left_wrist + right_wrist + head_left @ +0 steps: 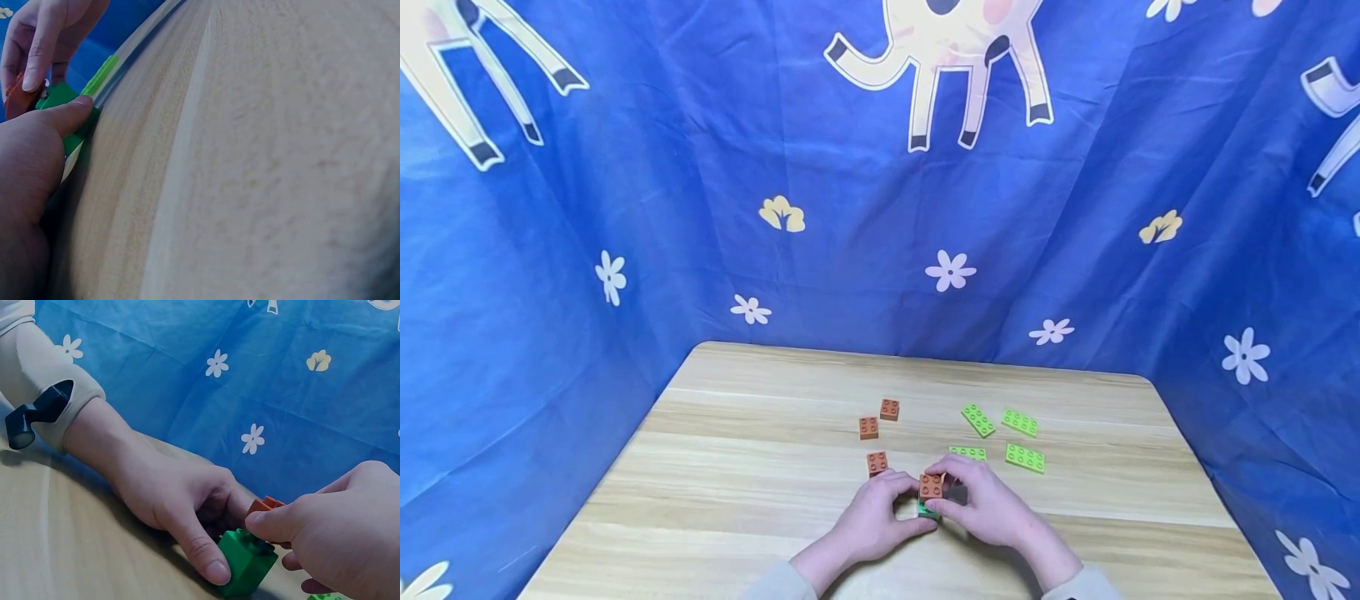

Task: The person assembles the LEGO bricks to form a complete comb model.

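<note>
From my end the left grip [874, 518] is curled round the green brick [928, 511], so I'd hold that steady and square up the orange brick [931, 485] just above it, pinched in the right grip [988, 502], before pressing.

The person wears pale sleeves reaching the wrists. The left sleeve [44, 365] looks cream up close, with a fold or seam higher up where the cloth is whiter; the right sleeve [1084, 586] is a similar light grey-white seen from the head. On the left cuff sits a black mount [51, 403], angular and bent, ending in a stubby cylinder [22, 438]. The left hand [874, 517] and right hand [991, 504] are bare.
</note>
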Tool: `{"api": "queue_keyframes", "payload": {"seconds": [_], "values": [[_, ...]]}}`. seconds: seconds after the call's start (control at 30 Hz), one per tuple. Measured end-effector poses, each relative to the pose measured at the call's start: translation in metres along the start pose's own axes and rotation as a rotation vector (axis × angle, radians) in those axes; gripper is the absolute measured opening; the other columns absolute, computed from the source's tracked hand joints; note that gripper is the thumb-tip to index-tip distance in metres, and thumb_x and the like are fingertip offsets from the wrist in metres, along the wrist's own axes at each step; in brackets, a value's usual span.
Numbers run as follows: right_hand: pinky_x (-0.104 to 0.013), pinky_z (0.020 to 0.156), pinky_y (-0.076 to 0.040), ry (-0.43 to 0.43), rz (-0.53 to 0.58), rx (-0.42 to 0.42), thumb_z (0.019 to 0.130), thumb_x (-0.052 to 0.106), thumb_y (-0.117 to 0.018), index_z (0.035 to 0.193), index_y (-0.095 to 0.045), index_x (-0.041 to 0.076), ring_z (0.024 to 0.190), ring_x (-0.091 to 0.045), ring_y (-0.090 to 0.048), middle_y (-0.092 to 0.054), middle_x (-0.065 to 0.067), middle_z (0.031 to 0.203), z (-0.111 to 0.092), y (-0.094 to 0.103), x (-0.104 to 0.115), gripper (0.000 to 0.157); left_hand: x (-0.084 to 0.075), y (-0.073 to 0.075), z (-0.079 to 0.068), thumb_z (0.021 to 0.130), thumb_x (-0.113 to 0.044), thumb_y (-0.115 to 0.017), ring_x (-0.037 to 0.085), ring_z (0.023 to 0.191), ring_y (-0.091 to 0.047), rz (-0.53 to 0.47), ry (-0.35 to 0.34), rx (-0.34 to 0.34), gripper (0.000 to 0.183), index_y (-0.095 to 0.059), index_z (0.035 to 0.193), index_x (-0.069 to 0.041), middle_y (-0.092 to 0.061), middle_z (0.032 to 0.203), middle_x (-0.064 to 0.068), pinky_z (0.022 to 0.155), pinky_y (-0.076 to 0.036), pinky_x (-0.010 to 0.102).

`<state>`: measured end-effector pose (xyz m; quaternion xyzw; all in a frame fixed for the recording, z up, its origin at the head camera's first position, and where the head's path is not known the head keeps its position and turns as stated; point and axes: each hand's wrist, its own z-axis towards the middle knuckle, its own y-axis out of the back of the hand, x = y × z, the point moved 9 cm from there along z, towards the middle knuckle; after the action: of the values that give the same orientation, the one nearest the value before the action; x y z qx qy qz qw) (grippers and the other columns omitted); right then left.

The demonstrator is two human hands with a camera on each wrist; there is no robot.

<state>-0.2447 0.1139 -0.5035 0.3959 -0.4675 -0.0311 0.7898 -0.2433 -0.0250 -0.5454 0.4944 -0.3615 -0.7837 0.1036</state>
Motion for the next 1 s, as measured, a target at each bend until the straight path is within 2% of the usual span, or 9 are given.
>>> {"api": "queue_keyframes", "payload": {"seconds": [0.4,0.7,0.87,1.0], "values": [[-0.034,0.089,-0.056,0.019,-0.001,0.016,0.099,0.024,-0.078,0.127,-0.069,0.015,0.098,-0.007,-0.063,-0.068,0.014,0.112,-0.0059,-0.0052,0.0041,0.032,-0.0001,0.0005,0.0002,0.087,-0.051,-0.085,0.004,0.107,-0.062,0.02,-0.012,-0.026,0.037,-0.076,0.114,-0.028,-0.067,0.106,-0.025,0.098,-0.053,0.037],[-0.031,0.082,-0.056,0.046,-0.021,0.0,0.097,0.021,-0.081,0.126,-0.069,0.015,0.091,-0.01,-0.063,-0.067,0.013,0.109,-0.0073,-0.0058,0.0058,0.032,0.0007,-0.0001,-0.0008,0.087,-0.054,-0.084,0.004,0.107,-0.062,0.007,0.004,-0.015,0.037,-0.076,0.113,-0.029,-0.067,0.106,-0.025,0.098,-0.052,0.036],[-0.029,0.077,-0.056,0.055,-0.023,-0.022,0.095,0.02,-0.083,0.125,-0.07,0.017,0.086,-0.015,-0.065,-0.066,0.014,0.106,-0.0073,-0.006,0.0044,0.033,-0.0005,0.0014,-0.0006,0.087,-0.053,-0.085,0.004,0.105,-0.062,0.013,-0.013,-0.031,0.037,-0.076,0.112,-0.028,-0.067,0.104,-0.025,0.097,-0.052,0.036],[-0.027,0.07,-0.056,0.037,-0.011,-0.04,0.093,0.021,-0.085,0.123,-0.072,0.02,0.079,-0.012,-0.065,-0.066,0.015,0.103,-0.0074,-0.0066,0.0008,0.033,-0.0004,0.0018,-0.0005,0.087,-0.055,-0.084,0.004,0.105,-0.062,0.018,-0.017,-0.036,0.037,-0.077,0.113,-0.028,-0.067,0.105,-0.025,0.097,-0.052,0.036]]}}
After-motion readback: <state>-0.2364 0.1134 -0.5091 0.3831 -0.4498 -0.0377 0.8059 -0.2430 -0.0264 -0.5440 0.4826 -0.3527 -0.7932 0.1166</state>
